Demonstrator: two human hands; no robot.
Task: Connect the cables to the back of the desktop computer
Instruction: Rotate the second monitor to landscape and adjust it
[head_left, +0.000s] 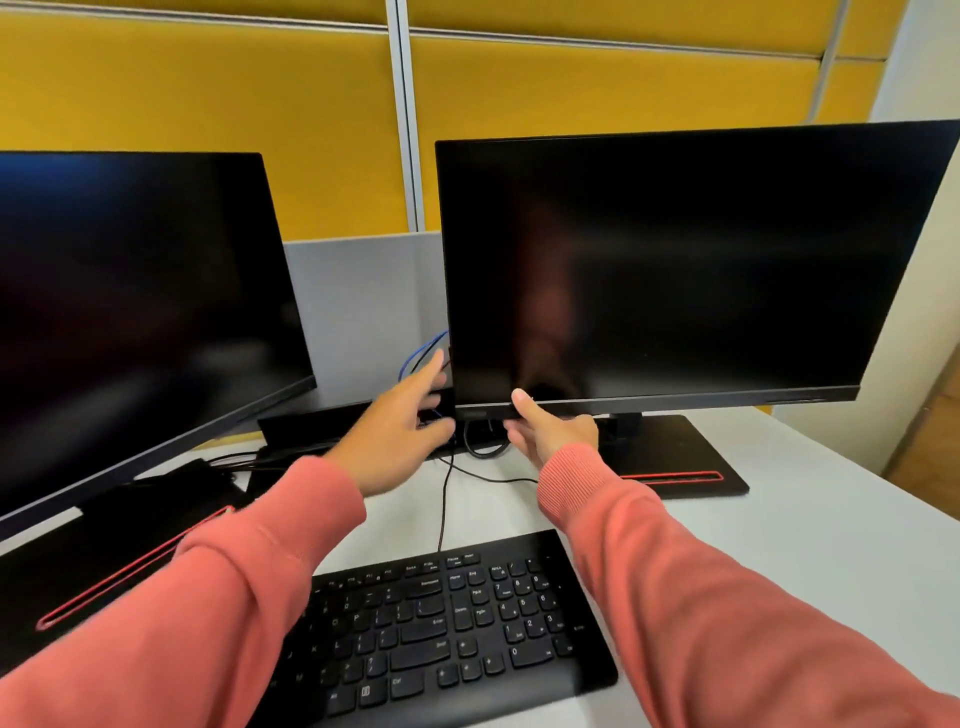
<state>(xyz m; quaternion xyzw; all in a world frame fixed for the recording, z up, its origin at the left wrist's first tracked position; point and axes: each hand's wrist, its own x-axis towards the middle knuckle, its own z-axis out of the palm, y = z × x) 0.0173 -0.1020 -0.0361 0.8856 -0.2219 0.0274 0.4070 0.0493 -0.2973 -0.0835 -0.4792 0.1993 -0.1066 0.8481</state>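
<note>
Reaching up-frame past the keyboard (441, 629), the left hand (400, 436), fingers spread and holding nothing, lies nearer the blue and black cables (423, 356) just above it at frame centre, while the right hand (550, 431) pinches the monitor (675, 260) bottom edge

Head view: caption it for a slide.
Right hand grips black right monitor's bottom edge; left hand reaches behind.

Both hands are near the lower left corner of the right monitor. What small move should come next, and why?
Probably turn the right black monitor aside. The right hand already holds its lower left corner, thumb on the bezel, and the open left hand reaches behind that edge, where the blue cable and thin black cables lead. The ports there are hidden, so the back needs exposing first.
</note>
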